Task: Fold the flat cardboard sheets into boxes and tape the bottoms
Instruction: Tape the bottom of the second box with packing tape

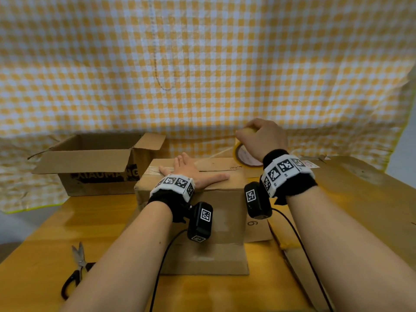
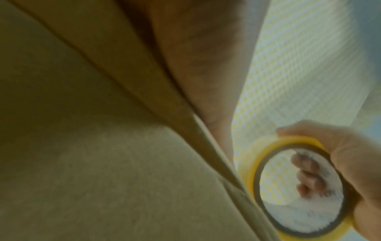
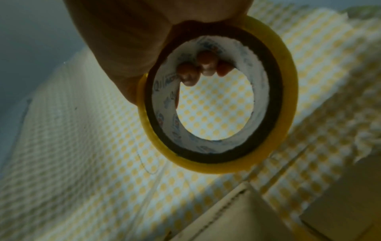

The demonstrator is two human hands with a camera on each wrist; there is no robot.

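Note:
A folded cardboard box [image 1: 220,212] stands bottom-up in the middle of the table. My left hand [image 1: 191,172] lies flat on its top with the fingers spread, pressing the flaps down. My right hand [image 1: 263,138] grips a yellowish tape roll [image 1: 244,154] above the box's far right corner, fingers curled through its core [image 3: 204,65]. A thin strip of tape [image 1: 213,155] runs from the roll down to the box top near my left fingers. The left wrist view shows the box flap [image 2: 103,163] close up and the tape roll [image 2: 296,187] beside it.
An open cardboard box [image 1: 96,167] with black lettering stands at the back left. Black-handled scissors [image 1: 76,271] lie at the front left on the wooden table [image 1: 45,255]. Flat cardboard sheets [image 1: 360,192] lie on the right. A yellow checked cloth [image 1: 202,64] hangs behind.

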